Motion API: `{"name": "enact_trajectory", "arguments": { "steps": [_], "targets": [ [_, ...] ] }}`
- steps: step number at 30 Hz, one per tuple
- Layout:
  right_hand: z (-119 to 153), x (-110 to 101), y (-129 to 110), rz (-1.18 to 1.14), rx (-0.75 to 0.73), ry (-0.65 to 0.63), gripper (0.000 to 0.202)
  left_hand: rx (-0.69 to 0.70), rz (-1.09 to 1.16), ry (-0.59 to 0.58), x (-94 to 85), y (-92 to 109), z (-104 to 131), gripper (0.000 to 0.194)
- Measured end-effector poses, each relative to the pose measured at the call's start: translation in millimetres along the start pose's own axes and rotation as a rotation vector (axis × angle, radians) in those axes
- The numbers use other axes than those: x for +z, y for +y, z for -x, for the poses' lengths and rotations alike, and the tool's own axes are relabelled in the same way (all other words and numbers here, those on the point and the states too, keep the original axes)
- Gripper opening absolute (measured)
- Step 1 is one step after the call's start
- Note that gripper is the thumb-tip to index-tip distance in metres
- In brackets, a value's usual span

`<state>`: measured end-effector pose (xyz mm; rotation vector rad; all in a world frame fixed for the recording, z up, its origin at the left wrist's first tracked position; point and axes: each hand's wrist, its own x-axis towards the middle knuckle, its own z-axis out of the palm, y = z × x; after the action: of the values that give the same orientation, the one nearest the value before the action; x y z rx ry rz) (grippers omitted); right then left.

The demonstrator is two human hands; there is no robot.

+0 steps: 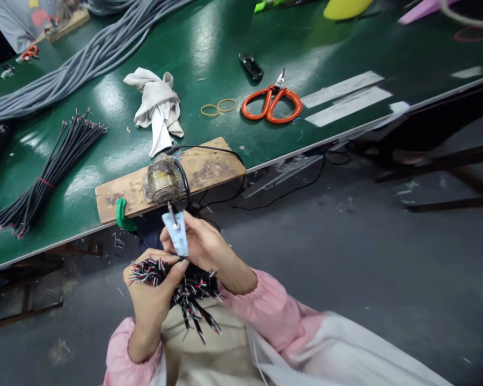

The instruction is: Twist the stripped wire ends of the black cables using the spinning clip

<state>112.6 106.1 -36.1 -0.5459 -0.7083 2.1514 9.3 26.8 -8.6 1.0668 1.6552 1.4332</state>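
Close together, left hand [149, 298] clamped on black wires [148, 271], right hand [207, 246], grip unclear, beside light blue piece [177, 237]

Observed worn: pink fabric sleeve ends [271, 311], gathered at the wrists; loose whitish cloth garment [346, 351]; plain beige cloth front [213, 346].
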Motion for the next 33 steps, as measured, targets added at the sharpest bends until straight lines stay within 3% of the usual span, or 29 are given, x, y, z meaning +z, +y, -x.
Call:
{"name": "enact_trajectory", "arguments": {
  "steps": [5,9,12,17,22,28,33],
  "targets": [
    [7,-22,12,0.055,-0.065,0.129,0.055,0.025,-0.044,-0.041,-5.8,1,2,0.011],
    [25,-25,10,0.318,-0.192,0.207,0.038,0.063,-0.030,-0.167,-9.8,3,1,0.022],
    [40,-18,1,0.559,-0.374,0.155,0.024,-0.013,-0.015,-0.250,-11.6,3,3,0.036],
    [53,-1,-15,0.837,-0.699,0.006,0.010,-0.124,-0.080,-0.318,-12.5,4,7,0.039],
    [56,5,-20,0.884,-0.698,-0.062,0.007,-0.173,-0.056,-0.344,-9.4,7,6,0.043],
    [56,6,-16,0.944,-0.718,0.141,0.016,-0.173,-0.076,-0.231,-4.6,10,4,0.025],
    [48,4,6,0.566,-0.471,0.191,0.034,-0.231,0.020,-0.157,-8.2,5,6,0.021]
  ]
}}
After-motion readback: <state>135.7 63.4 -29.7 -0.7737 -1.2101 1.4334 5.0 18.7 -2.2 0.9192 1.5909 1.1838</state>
